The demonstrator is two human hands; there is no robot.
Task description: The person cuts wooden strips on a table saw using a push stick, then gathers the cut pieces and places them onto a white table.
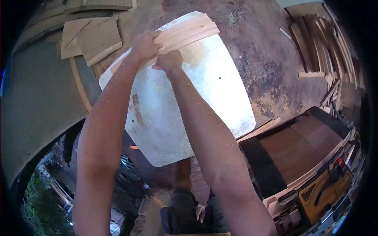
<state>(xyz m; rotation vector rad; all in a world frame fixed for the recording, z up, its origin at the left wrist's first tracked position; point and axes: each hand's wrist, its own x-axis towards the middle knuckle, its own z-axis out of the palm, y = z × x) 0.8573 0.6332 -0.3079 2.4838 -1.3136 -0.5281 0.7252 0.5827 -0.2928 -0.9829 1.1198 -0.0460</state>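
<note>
Stained concrete floor (pixel 256 47), timber offcuts (pixel 319 43) stacked alongside.

Woodworking shop: stacked timber offcuts (pixel 315 39), yellow table saw (pixel 325 190), sawdust

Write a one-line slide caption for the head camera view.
Both hands, left hand and right hand, grip a bundle of thin wooden strips on a white tabletop in a woodshop.

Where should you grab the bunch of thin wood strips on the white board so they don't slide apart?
Probably near the middle of the wood strips, coming over their long edge, fingers wrapping across all of them. They are long, thin and stacked flat on the white board, so a grip at one end would likely let them fan out. The left hand and right hand already press there.
</note>
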